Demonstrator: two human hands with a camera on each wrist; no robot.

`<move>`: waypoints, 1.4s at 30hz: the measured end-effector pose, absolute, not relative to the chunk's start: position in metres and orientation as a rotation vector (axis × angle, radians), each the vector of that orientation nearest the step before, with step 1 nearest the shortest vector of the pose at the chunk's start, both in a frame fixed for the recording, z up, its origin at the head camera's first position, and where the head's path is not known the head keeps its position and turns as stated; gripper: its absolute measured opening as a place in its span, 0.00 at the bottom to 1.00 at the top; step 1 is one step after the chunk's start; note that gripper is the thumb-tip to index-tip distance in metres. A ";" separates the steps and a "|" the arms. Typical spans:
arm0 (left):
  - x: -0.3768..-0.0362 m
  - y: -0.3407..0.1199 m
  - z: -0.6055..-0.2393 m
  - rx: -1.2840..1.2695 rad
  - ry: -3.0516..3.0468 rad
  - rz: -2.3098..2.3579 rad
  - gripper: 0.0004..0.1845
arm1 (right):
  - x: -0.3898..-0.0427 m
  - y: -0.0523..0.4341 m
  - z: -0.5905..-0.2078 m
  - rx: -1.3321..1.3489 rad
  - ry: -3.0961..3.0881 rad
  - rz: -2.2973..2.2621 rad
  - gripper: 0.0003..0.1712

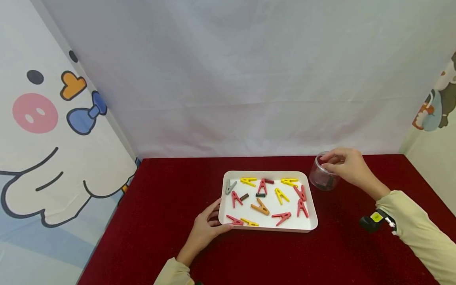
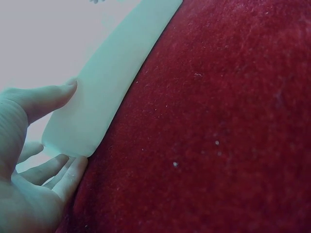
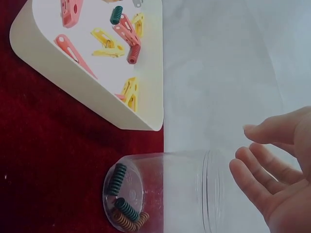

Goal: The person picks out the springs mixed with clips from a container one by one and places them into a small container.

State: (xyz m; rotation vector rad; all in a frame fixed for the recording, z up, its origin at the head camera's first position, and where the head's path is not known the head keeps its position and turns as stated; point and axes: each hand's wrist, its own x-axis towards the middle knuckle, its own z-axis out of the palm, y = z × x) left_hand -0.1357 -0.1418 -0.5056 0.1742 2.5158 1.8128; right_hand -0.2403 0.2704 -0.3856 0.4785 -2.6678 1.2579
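Observation:
My left hand (image 1: 204,227) grips the near left corner of a white tray (image 1: 270,228); in the left wrist view, the thumb lies on one wall and the fingertips touch around the corner. Inside the tray are red, yellow, grey and orange clothespins, such as an orange clothespin (image 1: 261,207). Several coil springs lie among them, including a red spring (image 3: 134,54) and a dark green spring (image 3: 116,15). Over the mouth of a clear plastic jar (image 3: 187,194) my right hand (image 1: 347,165) hovers, fingers loosely bent, nothing between them. Dark green springs (image 3: 127,208) and brown springs (image 3: 125,221) sit at the jar's bottom.
A dark red cloth (image 1: 171,190) covers the table. Behind its far edge hangs a whitish curtain (image 1: 228,79). Cartoon-printed panels stand at the left (image 1: 42,166) and right. The jar stands beside the tray's far right corner.

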 end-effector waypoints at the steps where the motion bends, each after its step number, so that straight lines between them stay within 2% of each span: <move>1: -0.136 -0.142 -0.506 0.176 2.516 1.812 0.45 | -0.240 0.269 -0.385 0.484 -2.666 1.255 0.09; 34: -0.134 -0.141 -0.505 0.176 2.511 1.826 0.45 | -0.234 0.231 -0.394 0.720 -2.644 1.088 0.09; 42: -0.122 -0.134 -0.471 0.183 2.475 1.833 0.43 | -0.232 0.226 -0.397 0.751 -2.682 1.133 0.09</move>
